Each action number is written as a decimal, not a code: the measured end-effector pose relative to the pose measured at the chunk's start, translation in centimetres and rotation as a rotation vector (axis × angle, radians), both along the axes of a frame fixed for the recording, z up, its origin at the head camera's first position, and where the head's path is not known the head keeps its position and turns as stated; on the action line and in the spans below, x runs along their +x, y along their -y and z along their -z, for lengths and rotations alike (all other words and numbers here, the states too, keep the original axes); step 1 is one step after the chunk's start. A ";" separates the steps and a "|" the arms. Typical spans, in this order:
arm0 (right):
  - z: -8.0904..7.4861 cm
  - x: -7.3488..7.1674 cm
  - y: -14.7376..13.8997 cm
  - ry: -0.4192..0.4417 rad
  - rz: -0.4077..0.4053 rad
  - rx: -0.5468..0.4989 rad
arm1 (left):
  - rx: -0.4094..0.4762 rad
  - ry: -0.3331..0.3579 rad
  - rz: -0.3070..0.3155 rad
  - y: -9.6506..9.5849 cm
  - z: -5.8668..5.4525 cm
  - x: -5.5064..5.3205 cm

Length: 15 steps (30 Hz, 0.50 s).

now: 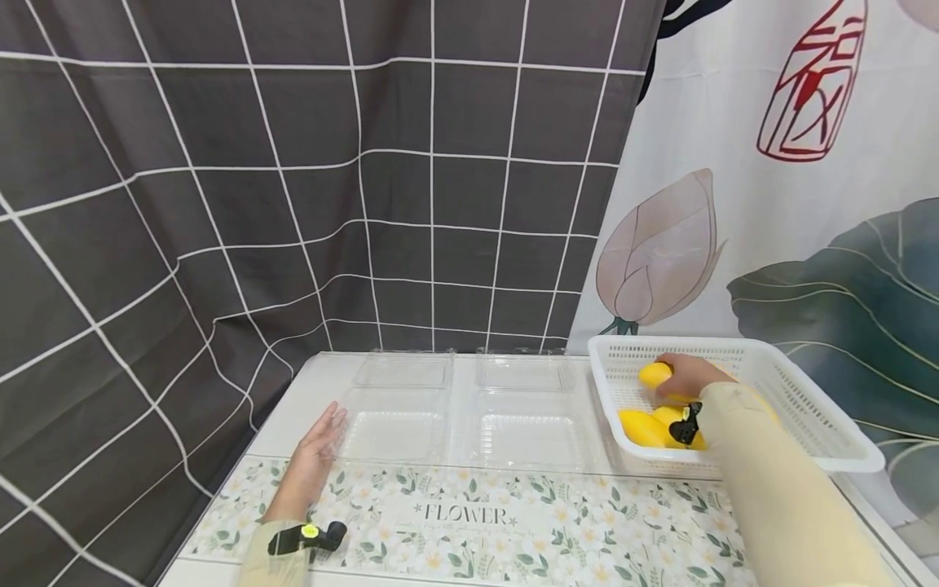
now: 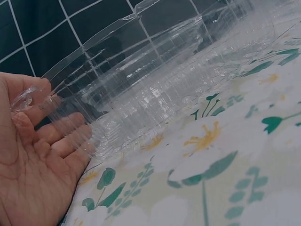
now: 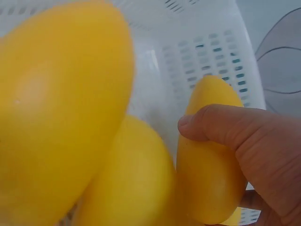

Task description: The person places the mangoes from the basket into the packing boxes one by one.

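Observation:
My right hand (image 1: 692,376) is inside a white plastic basket (image 1: 822,408) at the right and grips a yellow mango (image 3: 209,174), with the thumb laid across its side. More mangoes (image 1: 641,428) lie beside it in the basket, and one looms large in the right wrist view. At the left, my left hand (image 1: 321,436) is held against the end of a clear plastic clamshell box (image 2: 136,94), palm turned toward it and fingers loosely extended. That box stands with its lid (image 1: 405,371) folded back. Another clear clamshell box (image 1: 528,436) stands open to its right.
A flowered runner (image 1: 462,530) with the word FLOWER crosses the white table (image 1: 293,408) in front of the boxes. Behind hangs a dark gridded curtain (image 1: 469,196), and a white cloth with lotus prints (image 1: 660,253) hangs behind the basket.

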State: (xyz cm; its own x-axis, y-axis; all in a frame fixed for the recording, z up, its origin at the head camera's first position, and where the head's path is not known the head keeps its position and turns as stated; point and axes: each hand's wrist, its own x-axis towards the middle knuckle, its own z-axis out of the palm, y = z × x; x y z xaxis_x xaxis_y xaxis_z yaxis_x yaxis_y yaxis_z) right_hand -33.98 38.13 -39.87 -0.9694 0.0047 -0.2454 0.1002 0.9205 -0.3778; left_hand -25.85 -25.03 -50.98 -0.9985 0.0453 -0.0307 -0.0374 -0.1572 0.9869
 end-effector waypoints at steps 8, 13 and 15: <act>-0.3 -1.4 -0.8 -0.039 -0.062 -0.029 | -0.009 0.016 -0.004 0.0 0.0 0.0; -1.7 -1.1 0.5 -0.068 -0.085 0.012 | -0.014 0.010 -0.001 0.0 0.0 0.0; -2.3 -1.1 1.0 -0.086 -0.096 0.024 | -0.014 0.008 -0.002 0.0 0.0 0.0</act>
State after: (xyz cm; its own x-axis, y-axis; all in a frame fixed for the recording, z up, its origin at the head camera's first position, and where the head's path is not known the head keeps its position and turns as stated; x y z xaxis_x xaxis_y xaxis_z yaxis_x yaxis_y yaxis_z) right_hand -35.11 37.15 -37.62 -0.9831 -0.0844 -0.1626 -0.0207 0.9331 -0.3589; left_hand -25.83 -25.03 -51.00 -0.9983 0.0427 -0.0389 -0.0447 -0.1437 0.9886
